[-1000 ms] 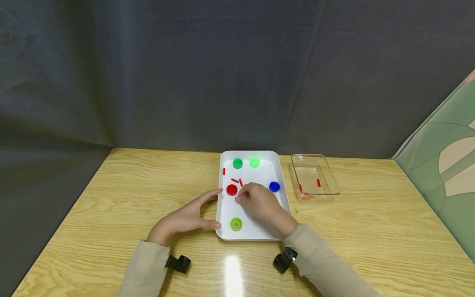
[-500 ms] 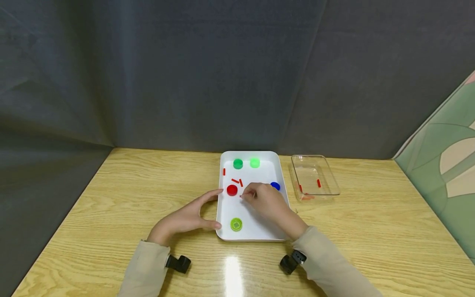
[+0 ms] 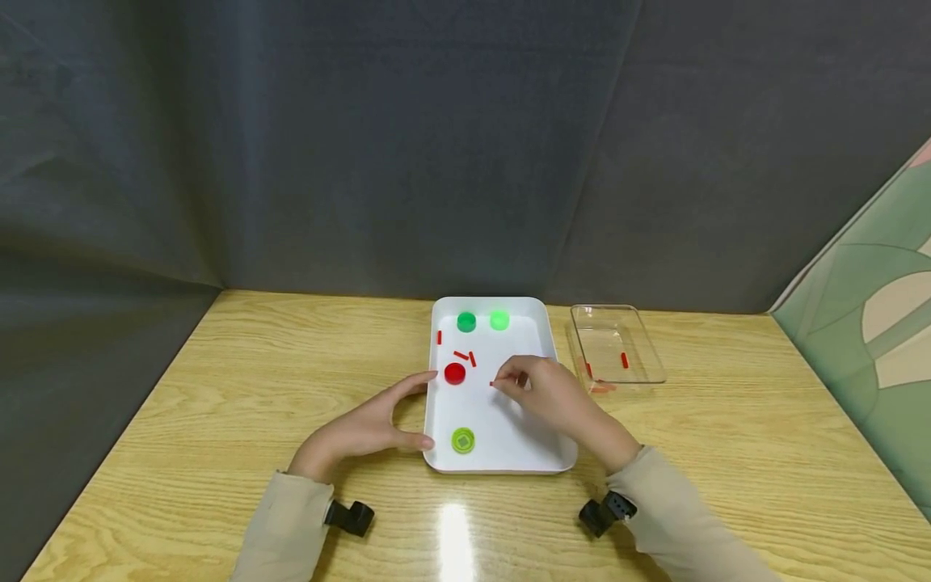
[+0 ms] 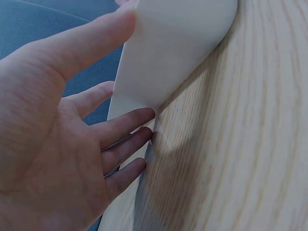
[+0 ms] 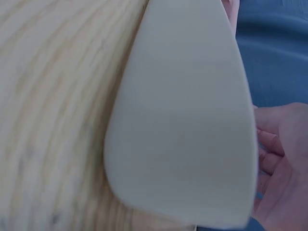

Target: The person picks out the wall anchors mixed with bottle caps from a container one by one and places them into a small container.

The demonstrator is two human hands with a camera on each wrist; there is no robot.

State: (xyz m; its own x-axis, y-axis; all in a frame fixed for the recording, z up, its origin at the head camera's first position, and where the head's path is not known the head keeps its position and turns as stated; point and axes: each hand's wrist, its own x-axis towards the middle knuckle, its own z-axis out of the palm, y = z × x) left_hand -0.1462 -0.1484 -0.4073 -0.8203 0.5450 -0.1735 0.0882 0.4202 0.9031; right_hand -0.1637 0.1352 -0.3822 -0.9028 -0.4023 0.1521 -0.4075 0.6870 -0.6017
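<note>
Left hand (image 3: 366, 423), splayed, touches tray (image 3: 502, 449); right hand (image 3: 550, 394) pinches red stick (image 3: 492, 384).

The left arm (image 3: 285, 525) and right arm (image 3: 684, 517) reach forward, both in long sleeves. The left hand (image 3: 367, 420) makes a big C, its thumb far from its fingers. From the left wrist, its palm shows, with the fingers a bit apart. The right hand (image 3: 549, 392) has its back up, thumb and pointing finger pinching at the tips.

White glare (image 3: 455, 537) on the table (image 3: 291, 356), right wrist view dim and soft.
</note>
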